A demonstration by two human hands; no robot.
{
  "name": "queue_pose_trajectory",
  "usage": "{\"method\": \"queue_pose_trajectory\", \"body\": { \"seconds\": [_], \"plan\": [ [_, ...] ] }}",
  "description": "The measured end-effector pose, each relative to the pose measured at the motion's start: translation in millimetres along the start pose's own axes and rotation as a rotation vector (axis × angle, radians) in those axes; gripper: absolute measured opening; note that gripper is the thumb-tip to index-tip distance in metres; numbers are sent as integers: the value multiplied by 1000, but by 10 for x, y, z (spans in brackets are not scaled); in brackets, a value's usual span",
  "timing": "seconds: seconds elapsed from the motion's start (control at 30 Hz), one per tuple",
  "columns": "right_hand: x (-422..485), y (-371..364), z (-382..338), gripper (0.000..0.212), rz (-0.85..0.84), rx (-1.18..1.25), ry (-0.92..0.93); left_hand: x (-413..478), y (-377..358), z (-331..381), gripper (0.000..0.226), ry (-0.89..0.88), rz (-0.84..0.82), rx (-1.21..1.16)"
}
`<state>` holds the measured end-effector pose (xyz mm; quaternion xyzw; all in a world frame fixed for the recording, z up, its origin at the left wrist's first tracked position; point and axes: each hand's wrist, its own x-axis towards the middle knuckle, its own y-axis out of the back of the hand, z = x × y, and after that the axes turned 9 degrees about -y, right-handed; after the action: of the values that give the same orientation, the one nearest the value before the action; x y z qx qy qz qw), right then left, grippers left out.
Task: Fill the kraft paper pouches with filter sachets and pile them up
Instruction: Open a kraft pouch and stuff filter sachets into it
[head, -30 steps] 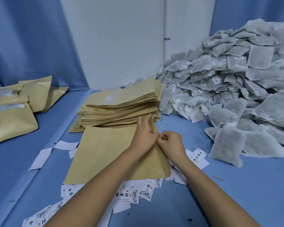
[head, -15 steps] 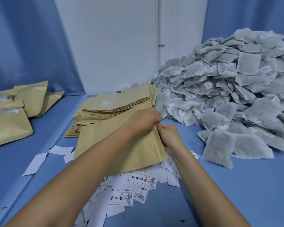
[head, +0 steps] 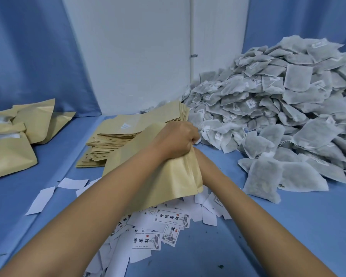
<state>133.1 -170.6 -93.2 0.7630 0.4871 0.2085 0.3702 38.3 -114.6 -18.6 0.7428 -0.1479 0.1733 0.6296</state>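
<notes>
A flat kraft paper pouch (head: 168, 182) is held tilted up above the blue table, its mouth facing right. My left hand (head: 178, 139) is shut on the pouch's upper edge. My right hand (head: 203, 161) reaches into or behind the pouch at its mouth; only the wrist shows and the fingers are hidden. Behind the pouch lies a stack of empty kraft pouches (head: 128, 126). A big heap of grey filter sachets (head: 278, 108) fills the right side, with loose sachets (head: 262, 180) at its near foot.
Filled kraft pouches (head: 8, 154) lie piled at the left edge. Printed labels (head: 171, 217) and white paper slips (head: 41, 199) are strewn over the blue table (head: 288, 226) in front of me. A white wall and blue curtains close the back.
The pouch has been lifted off the table and tipped up. My left hand rose with its edge, and my right hand has slid out of sight at the pouch mouth.
</notes>
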Motion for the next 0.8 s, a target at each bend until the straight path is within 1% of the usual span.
{"method": "queue_pose_trajectory", "body": {
  "seconds": [0.07,0.13,0.23,0.27,0.3,0.33,0.4,0.43,0.53,0.57,0.63,0.7,0.73,0.77,0.8],
  "plan": [
    [-137,102,31,47,-65,-30,49,22,41,3,22,-12,-58,-55],
    [-181,159,-11,43,-110,-31,124,21,76,-3,24,-27,-74,-104],
    [-175,187,-138,18,-129,-42,237,21,136,-50,21,-42,-79,-150],
    [-138,158,-161,15,-133,-53,247,22,156,-63,18,-55,-85,-160],
    [-114,124,-195,20,-155,-70,217,24,176,-75,16,-70,-93,-165],
    [-87,95,-258,30,-177,-84,170,24,198,-84,14,-83,-100,-166],
    [-65,-5,-326,42,-219,3,94,20,253,-97,10,-102,-97,-176],
    [-59,-53,-340,43,-236,56,66,11,284,-109,10,-103,-86,-194],
    [-105,-38,-342,42,-155,220,101,-48,347,-183,12,-82,-40,-256],
    [-115,-4,-358,42,-160,185,110,-78,344,-210,13,-67,-39,-261],
    [-167,84,-412,45,-219,34,110,-142,310,-235,16,-66,-82,-210],
    [-214,134,-430,48,-268,-63,178,-184,266,-213,18,-134,-129,-92],
    [-228,130,-403,44,-274,-100,208,-201,249,-197,17,-173,-141,-35],
    [-237,105,-402,34,-275,-137,189,-214,236,-181,15,-207,-144,7],
    [-240,78,-404,21,-271,-179,216,-221,226,-169,13,-240,-137,35]
  ]
}}
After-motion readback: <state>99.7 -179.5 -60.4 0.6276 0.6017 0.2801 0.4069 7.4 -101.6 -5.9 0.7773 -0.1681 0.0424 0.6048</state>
